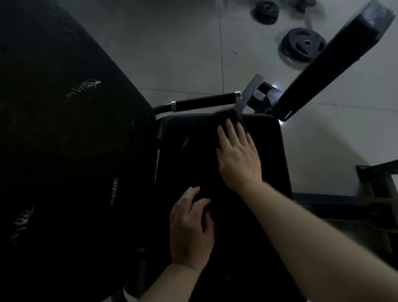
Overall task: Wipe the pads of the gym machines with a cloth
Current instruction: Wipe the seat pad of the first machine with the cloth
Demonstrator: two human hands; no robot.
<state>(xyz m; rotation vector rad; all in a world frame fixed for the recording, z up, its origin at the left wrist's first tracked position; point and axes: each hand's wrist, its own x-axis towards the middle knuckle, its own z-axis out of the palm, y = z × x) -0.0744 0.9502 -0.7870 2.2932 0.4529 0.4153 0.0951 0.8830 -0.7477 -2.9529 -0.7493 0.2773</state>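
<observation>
Right hand [239, 158] flat, pressing dark cloth [226, 118] on seat pad [270, 148], frame centre. Left hand [190, 228] resting loose, holding nothing. Wiping underway (big pad [57, 133] at left maybe not done yet).

Both my arms are bare from as far up as the view reaches down to the wrist, with no sleeve edge showing on either one. My left hand [190, 230] carries no glove, ring, watch or strap that I can make out in this dim light, and its short, plain nails show at the fingertips. My right hand [237, 157] is just as unadorned, ungloved with a bare wrist and a broad, smooth forearm behind it, though the fingertips are blurred and I cannot tell much about the nails there.
</observation>
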